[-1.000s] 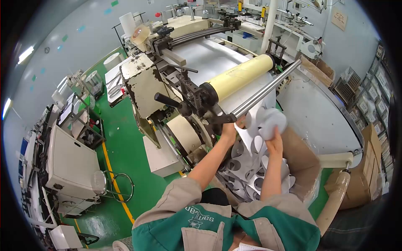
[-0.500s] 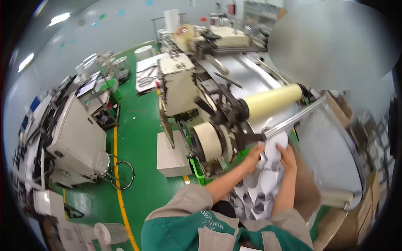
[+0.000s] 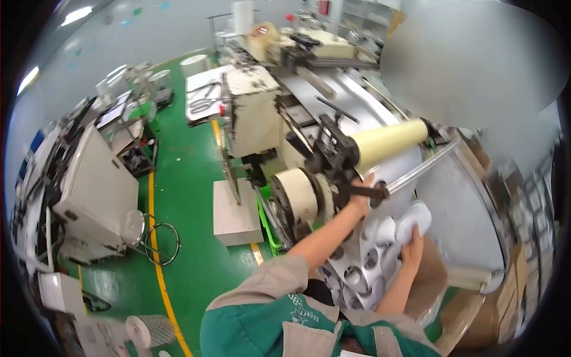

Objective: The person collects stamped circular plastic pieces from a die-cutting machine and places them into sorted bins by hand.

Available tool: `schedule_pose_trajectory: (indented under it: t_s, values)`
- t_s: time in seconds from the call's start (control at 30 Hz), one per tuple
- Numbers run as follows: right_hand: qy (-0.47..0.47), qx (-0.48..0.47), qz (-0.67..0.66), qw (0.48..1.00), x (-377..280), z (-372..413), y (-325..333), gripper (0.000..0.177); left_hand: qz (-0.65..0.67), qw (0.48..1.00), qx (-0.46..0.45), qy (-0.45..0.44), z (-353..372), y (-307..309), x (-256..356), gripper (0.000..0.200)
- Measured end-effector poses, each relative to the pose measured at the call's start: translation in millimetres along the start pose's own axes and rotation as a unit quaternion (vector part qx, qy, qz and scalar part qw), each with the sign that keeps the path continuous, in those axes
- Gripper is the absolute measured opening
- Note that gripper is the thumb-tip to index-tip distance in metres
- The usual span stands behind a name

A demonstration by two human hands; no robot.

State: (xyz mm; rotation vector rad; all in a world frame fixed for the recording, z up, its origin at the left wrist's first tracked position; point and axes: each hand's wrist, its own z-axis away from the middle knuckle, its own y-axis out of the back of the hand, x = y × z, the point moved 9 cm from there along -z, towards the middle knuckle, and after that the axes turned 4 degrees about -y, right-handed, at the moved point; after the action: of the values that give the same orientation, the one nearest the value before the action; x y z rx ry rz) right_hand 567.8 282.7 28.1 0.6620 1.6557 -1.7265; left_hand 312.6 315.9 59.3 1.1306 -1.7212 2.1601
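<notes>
A grey blur (image 3: 476,62) is covering the far right, hiding whatever is lying behind it. Motion is smearing the shelves (image 3: 535,214) on the right. A dark bracket (image 3: 367,191) is partly hiding the left hand (image 3: 359,201), and its grip is staying unclear. White discs (image 3: 414,221) are concealing some right-hand (image 3: 411,249) fingertips. The near edge is cutting off the jacket (image 3: 250,321).

Green work top (image 3: 253,324), beige sleeves (image 3: 270,279) ending above the forearms, beige front panel (image 3: 303,340). White print on chest, lettering plus small emblem; text partly hidden. No gloves.
</notes>
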Motion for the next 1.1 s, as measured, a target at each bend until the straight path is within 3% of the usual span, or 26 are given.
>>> schedule_pose_trajectory:
  t_s: [0.03, 0.1, 0.17, 0.2, 0.3, 0.4, 0.5, 0.6, 0.7, 0.73, 0.8, 0.9, 0.97, 1.03, 1.07, 1.1]
  values:
    - [0.012, -0.036, 0.068, 0.997, -8, -3, -20, 0.044, 0.041, 0.998, -0.031, -0.026, -1, -4, -6, 0.018]
    - [0.015, -0.039, 0.14, 0.989, -19, -9, -45, 0.048, 0.009, 0.998, -0.046, 0.04, -3, 20, -55, 0.023]
    - [-0.02, -0.067, 0.167, 0.983, -19, -15, -74, 0.048, -0.098, 0.989, -0.107, 0.016, 23, 12, -54, 0.019]
    - [-0.03, -0.076, 0.191, 0.978, -15, -18, -81, 0.048, -0.172, 0.975, -0.117, 0.078, 48, 7, -44, 0.02]
    - [-0.097, -0.113, 0.25, 0.957, 3, -32, -82, 0.049, -0.217, 0.96, -0.171, 0.048, 68, 0, -52, 0.019]
    - [-0.109, -0.122, 0.255, 0.953, 5, -26, -75, 0.051, -0.256, 0.938, -0.202, 0.119, 84, 3, -53, 0.01]
    - [-0.121, -0.115, 0.212, 0.963, 14, -30, -65, 0.053, -0.305, 0.927, -0.212, 0.061, 79, 1, -44, 0.008]
    - [-0.111, -0.086, 0.164, 0.976, 12, -37, -66, 0.052, -0.124, 0.982, -0.098, 0.099, 52, 6, -31, 0.012]
    - [-0.102, -0.1, 0.187, 0.972, 8, -34, -84, 0.05, -0.089, 0.991, -0.077, 0.07, 40, 0, -9, 0.018]
    - [-0.105, -0.116, 0.202, 0.967, 12, -33, -87, 0.049, -0.111, 0.986, -0.102, 0.072, 24, 16, -29, 0.017]
    - [-0.109, -0.146, 0.229, 0.956, 26, -34, -86, 0.048, -0.083, 0.983, -0.134, 0.095, 46, -1, -29, 0.02]
    - [-0.11, -0.149, 0.143, 0.972, 42, -21, -59, 0.05, -0.102, 0.96, -0.19, 0.18, 67, 2, -47, 0.021]
    - [-0.109, -0.148, 0.068, 0.981, 51, -7, -36, 0.049, -0.18, 0.943, -0.174, 0.219, 73, 25, -81, 0.024]
    - [-0.133, -0.138, 0.026, 0.981, 62, 6, -4, 0.048, -0.209, 0.927, -0.18, 0.254, 97, 18, -80, 0.028]
    - [-0.126, -0.095, 0.039, 0.987, 69, 6, 26, 0.046, -0.228, 0.915, -0.196, 0.268, 96, 21, -88, 0.033]
    - [-0.089, -0.092, -0.029, 0.991, 66, 12, 43, 0.046, -0.212, 0.928, -0.161, 0.261, 106, 5, -62, 0.034]
